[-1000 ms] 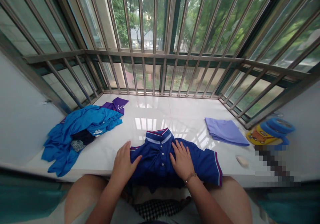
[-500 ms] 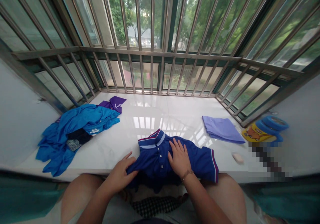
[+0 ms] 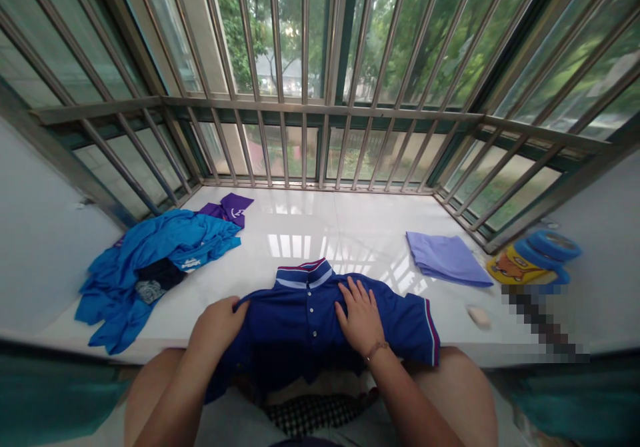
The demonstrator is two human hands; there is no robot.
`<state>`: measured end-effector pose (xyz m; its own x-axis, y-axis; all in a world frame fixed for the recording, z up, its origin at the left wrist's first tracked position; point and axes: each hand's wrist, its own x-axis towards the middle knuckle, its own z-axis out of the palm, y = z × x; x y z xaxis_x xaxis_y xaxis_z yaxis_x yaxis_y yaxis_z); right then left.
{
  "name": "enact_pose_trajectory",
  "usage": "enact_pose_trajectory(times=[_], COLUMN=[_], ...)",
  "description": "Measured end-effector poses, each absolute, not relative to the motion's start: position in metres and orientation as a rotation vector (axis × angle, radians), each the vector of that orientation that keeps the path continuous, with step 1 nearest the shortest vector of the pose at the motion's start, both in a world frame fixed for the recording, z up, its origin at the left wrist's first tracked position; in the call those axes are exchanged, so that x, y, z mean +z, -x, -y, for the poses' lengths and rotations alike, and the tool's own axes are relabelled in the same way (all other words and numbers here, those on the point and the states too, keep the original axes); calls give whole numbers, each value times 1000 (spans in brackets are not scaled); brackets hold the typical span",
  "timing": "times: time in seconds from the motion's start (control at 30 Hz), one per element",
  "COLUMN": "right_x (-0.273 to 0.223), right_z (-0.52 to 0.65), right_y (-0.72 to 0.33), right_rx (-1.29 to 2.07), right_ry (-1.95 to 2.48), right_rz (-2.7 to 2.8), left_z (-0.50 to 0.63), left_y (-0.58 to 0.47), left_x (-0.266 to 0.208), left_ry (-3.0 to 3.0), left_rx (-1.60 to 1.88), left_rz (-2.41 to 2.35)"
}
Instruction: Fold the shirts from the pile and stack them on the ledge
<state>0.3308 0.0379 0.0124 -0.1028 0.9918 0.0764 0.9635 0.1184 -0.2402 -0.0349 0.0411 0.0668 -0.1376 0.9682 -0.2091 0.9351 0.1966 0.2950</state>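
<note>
A navy blue polo shirt (image 3: pixel 290 324) lies over the front edge of the white sill, its striped collar pointing away from me and its button placket facing up. My left hand (image 3: pixel 220 324) is closed on the shirt's fabric at the left shoulder. My right hand (image 3: pixel 361 314) rests flat on the shirt's right chest, fingers spread. The right sleeve, with red and white trim, lies spread out beside that hand. Below the sill edge, the lower part of the shirt hangs in shadow over my lap.
On the left of the sill (image 3: pixel 370 210) is a heap of bright blue clothing (image 3: pixel 165 237) with a purple garment (image 3: pixel 234 208) behind it. A folded lavender cloth (image 3: pixel 447 259), a small pale block (image 3: pixel 479 316) and a yellow-blue bottle (image 3: pixel 530 260) are on the right. Metal bars (image 3: pixel 320 107) line the window.
My left hand has moved left and slightly up, drawing the shirt's left shoulder outward. The collar and placket have shifted left and flattened. My right hand has stayed on the chest.
</note>
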Motion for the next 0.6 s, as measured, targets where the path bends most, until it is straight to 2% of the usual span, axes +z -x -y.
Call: enact_pose_trajectory(times=[0.17,0.33,0.6], right_x=[13,22,20], right_z=[-44,-65,-45], right_y=[-338,-373,-439], right_rx=[118,-54,1], right_ry=[1919,2051,1950], right_rz=[2175,2069,2299], left_z=[-40,-38,-39], left_y=[17,27,83], left_x=[53,37,64], left_ry=[-1802,-1811,-1914], left_rx=[336,142,339], left_rz=[-2176,-2055,-1810])
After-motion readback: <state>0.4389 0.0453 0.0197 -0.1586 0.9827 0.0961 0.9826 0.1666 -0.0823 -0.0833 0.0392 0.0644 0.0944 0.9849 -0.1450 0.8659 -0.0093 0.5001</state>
